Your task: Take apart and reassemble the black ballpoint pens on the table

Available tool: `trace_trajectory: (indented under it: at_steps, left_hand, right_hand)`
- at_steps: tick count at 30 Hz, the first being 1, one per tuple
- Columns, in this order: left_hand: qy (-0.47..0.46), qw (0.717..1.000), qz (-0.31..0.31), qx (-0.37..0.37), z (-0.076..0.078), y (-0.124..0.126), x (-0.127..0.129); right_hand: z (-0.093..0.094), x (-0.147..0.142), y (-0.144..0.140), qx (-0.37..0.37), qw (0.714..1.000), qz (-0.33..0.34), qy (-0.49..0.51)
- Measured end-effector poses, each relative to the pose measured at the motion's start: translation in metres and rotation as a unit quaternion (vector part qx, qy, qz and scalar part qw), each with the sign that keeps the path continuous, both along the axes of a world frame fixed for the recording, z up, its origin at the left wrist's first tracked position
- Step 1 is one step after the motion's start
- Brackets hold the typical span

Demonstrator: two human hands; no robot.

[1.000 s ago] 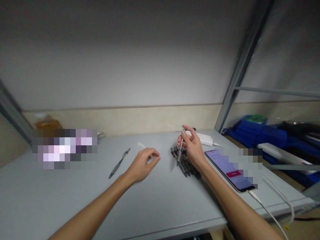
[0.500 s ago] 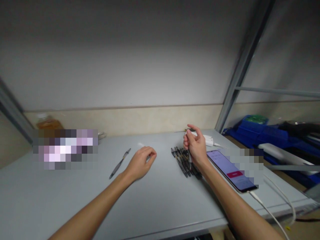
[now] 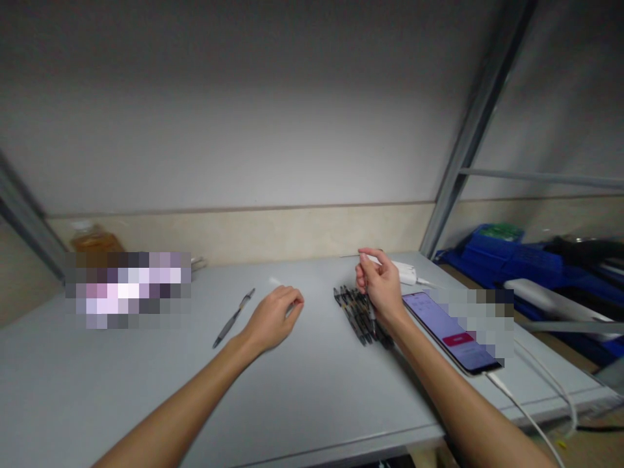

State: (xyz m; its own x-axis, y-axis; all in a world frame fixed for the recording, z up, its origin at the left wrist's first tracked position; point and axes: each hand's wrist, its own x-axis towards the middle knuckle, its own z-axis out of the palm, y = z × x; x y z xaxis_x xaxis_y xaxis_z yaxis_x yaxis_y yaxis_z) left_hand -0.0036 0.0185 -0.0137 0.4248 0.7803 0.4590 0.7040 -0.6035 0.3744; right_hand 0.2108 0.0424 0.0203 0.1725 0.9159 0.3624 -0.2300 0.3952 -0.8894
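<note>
The right hand (image 3: 377,281) is sitting farther right than a second ago, its fingers curling closed around a pen (image 3: 373,321) over the row of pens (image 3: 351,316) lying on the tabletop (image 3: 292,403). The left hand (image 3: 275,316), half curled, is showing nothing in its grasp beside a lone pen (image 3: 234,318).

Left hand (image 3: 275,315) cupped, right hand (image 3: 381,283) pinched
</note>
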Motion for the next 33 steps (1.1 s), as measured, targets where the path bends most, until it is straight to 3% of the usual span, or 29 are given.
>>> trace_trajectory:
  at_steps: [14, 20, 22, 27, 33]
  left_hand:
    - [0.063, 0.998, 0.022, 0.001, 0.001, 0.000, -0.001]
    - [0.133, 0.989, 0.059, 0.007, 0.001, 0.000, -0.003]
    - [0.141, 0.988, 0.060, -0.001, 0.000, 0.000, -0.003]
    - [0.140, 0.989, 0.045, -0.023, -0.002, -0.001, -0.002]
    - [0.134, 0.990, 0.041, -0.032, -0.001, -0.002, 0.000]
  right_hand:
    - [-0.003, -0.002, 0.001, -0.008, 1.000, 0.004, 0.002]
    - [-0.011, -0.009, -0.002, -0.008, 0.986, 0.050, -0.156]
    - [-0.015, -0.011, -0.005, 0.013, 0.962, 0.063, -0.266]
    - [-0.020, -0.018, -0.011, 0.081, 0.862, 0.019, -0.499]
    - [-0.019, -0.015, -0.011, -0.033, 0.762, -0.084, -0.642]
